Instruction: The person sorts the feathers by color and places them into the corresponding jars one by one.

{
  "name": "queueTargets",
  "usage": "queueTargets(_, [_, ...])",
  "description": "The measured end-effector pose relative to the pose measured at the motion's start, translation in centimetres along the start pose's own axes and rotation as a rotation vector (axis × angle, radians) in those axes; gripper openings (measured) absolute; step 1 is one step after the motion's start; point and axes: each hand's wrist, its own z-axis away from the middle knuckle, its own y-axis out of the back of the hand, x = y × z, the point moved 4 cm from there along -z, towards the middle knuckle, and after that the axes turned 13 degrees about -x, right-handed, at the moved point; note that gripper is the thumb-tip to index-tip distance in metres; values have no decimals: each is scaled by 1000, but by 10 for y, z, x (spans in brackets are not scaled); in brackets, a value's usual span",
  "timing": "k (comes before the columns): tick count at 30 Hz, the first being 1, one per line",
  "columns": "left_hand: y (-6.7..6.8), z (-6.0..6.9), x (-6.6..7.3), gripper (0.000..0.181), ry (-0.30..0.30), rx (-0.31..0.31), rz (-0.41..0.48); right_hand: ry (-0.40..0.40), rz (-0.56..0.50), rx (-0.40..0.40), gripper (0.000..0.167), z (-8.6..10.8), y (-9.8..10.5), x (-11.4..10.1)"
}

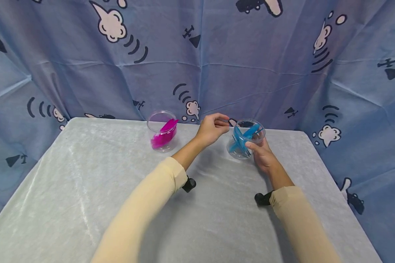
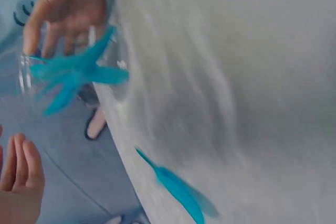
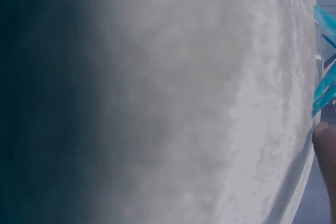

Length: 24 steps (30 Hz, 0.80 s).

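Observation:
Toward the back right of the table stands a clear plastic jar (image 1: 240,155) with several blue feathers (image 1: 239,137) inside. My right hand (image 1: 264,156) grips its right side, thumb in front. My left hand (image 1: 213,128) hovers just left of the jar, apart from it. In the left wrist view, the left hand's fingers (image 2: 22,163) look fairly straight and nothing shows in them. A loose blue feather (image 2: 176,190) lies on the table there; in the head view it cannot be made out. The right wrist view catches only the right thumb (image 3: 325,142) and blue feathers (image 3: 326,85) at its edge.
Left of my left hand, a second clear jar (image 1: 156,126) holds magenta feathers (image 1: 164,135). Both jars stand near the back edge of the grey-white covered table (image 1: 85,175). A blue patterned curtain (image 1: 164,44) hangs directly behind it.

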Motion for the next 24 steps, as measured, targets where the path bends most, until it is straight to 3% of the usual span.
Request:
queueTargets(4, [13,14,-9,40,16,25,-192,-20,8,2,95,-1,0,1])
queueTargets(8, [23,27,-22,50,73,33,-282,10,6,0,94,-2,0,1])
queueTargets(15, [39,42,-54,53,174,-12,-281,10,16,16,95,-1,1,-1])
queueTargets(20, [47,51,-69,53,233,-68,-274,15,6,14,96,-1,0,-2])
queueTargets(24, [49,58,-78,53,288,-103,-331,13,5,11,96,-1,0,-1])
